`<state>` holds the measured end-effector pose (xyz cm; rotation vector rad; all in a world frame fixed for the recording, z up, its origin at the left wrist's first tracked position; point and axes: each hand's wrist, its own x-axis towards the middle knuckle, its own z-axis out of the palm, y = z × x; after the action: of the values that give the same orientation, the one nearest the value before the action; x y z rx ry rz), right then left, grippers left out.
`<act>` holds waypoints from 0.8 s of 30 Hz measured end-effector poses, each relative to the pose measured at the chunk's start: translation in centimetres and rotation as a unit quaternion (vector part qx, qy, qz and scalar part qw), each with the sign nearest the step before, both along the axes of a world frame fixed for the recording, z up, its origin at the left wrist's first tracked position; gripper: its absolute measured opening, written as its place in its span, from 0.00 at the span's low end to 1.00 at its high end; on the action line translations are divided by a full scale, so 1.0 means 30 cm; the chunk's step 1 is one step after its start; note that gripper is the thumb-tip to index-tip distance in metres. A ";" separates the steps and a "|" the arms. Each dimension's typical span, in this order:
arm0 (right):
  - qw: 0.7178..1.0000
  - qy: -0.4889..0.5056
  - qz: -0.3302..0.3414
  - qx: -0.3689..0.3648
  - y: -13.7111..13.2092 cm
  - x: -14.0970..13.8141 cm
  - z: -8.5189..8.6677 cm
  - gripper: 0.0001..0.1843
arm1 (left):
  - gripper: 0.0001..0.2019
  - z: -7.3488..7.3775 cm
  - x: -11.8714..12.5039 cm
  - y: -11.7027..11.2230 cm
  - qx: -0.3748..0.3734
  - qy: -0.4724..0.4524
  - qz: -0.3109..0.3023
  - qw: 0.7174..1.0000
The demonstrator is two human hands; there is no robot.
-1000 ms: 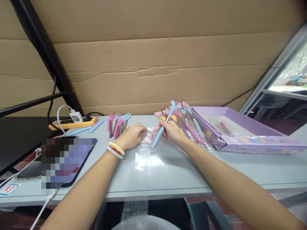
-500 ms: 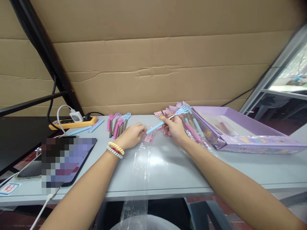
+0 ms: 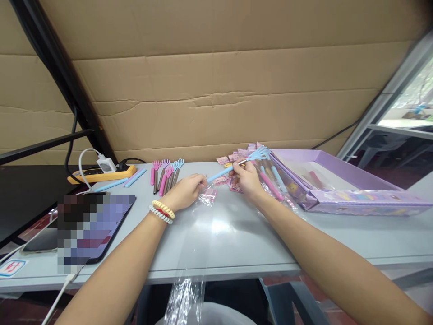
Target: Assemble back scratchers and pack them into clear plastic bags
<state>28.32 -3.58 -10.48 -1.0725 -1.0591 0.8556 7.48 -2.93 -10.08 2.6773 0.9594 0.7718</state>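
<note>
My right hand (image 3: 248, 181) is closed on a light blue back scratcher (image 3: 219, 174), gripping it between handle and claw. Its claw head points up to the right, and the handle end meets the fingertips of my left hand (image 3: 186, 189). That hand is pinched at the top of a clear plastic bag (image 3: 185, 293), which trails down over the table's front edge. How far the handle end sits inside the bag cannot be made out. A small pink card (image 3: 208, 195) lies under my left fingertips. Bagged back scratchers (image 3: 272, 186) with pink cards are piled beside my right hand.
Several loose pink, purple and blue back scratchers (image 3: 165, 176) lie left of centre. An open purple box (image 3: 358, 203) stands at the right. Phones (image 3: 117, 234), a yellow power strip (image 3: 125, 173) and coloured tubes (image 3: 135, 178) occupy the left. Cardboard (image 3: 216, 99) backs the table (image 3: 243, 248).
The clear bag has shifted and crumpled near my left fingers, and its lower end shines more below the table edge. Both hands and the back scratcher have barely moved.
</note>
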 end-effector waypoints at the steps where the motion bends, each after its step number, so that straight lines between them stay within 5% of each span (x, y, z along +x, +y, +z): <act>1: 1.000 0.001 0.002 -0.001 0.001 0.001 0.001 0.24 | 0.08 0.001 0.000 0.000 0.001 0.000 0.003 1.000; 17: 1.000 0.019 -0.005 0.013 -0.002 -0.003 0.008 0.23 | 0.09 -0.006 0.000 -0.002 0.006 0.011 0.031 0.999; 24: 0.997 0.065 -0.030 0.037 -0.006 0.015 0.042 0.25 | 0.07 0.018 -0.007 0.019 0.047 -0.118 0.249 0.960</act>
<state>28.78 -3.76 -9.23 -0.9693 -0.9377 0.8211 7.28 -2.35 -9.52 2.3562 1.5861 1.2254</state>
